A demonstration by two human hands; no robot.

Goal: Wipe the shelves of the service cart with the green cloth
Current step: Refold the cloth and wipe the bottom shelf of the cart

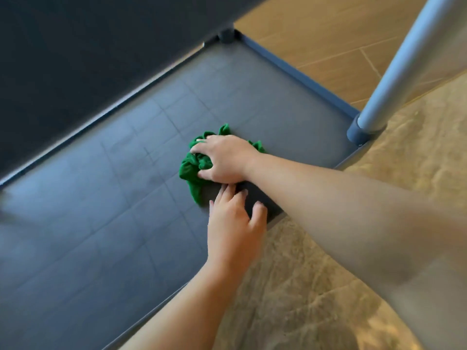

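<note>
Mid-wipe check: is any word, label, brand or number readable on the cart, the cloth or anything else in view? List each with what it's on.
None: no readable text anywhere in this view.
shelf: plain grey, only faint grid lines, no label or number.
cloth: plain green, no tag showing.
post: bare, no sticker or brand.
</note>
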